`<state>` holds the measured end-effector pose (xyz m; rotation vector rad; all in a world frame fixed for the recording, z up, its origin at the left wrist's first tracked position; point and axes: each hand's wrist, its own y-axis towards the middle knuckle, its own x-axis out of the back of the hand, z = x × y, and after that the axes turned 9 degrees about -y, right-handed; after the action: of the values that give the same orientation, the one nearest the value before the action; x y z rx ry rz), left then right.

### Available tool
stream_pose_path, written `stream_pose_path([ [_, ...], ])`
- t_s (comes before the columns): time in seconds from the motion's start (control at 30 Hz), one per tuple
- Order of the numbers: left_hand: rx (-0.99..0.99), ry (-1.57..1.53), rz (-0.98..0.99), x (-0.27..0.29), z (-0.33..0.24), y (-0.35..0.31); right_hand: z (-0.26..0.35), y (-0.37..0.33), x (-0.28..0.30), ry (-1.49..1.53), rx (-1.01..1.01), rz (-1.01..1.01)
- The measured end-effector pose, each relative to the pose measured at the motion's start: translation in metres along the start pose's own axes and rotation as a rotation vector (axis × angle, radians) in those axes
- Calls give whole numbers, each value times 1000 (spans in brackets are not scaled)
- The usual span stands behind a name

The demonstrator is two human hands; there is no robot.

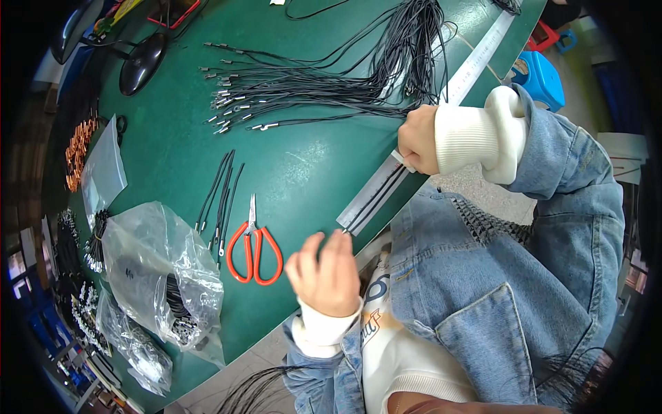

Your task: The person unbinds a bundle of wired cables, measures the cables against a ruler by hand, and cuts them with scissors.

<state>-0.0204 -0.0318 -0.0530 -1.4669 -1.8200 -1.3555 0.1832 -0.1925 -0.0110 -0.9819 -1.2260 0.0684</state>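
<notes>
Along the table's near edge lies a long steel ruler (358,209), with a couple of black cables (376,200) stretched along it. My right hand (419,140) is closed on the cables over the ruler, its fingertips pressed low against the strip. At the ruler's lower-left end, my left hand (325,274) has its fingers stretched out and somewhat apart. Its fingertips are right by the cable ends; whether they touch is hard to make out. A large bundle of black cables with metal terminals (303,86) spreads across the table behind my right hand.
Red-handled scissors (254,250) lie left of my left hand, beside several short black cables (222,196). Farther left are a clear plastic bag (148,241) with dark parts, a smaller clear bag (138,348) and copper-coloured pieces (81,152). A blue stool (541,79) stands beyond the table.
</notes>
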Motion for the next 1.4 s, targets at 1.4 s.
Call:
stream_pose_path([
  [1.4, 645, -951, 323, -17, -52, 50, -27, -23, 6, 735, 599, -229],
])
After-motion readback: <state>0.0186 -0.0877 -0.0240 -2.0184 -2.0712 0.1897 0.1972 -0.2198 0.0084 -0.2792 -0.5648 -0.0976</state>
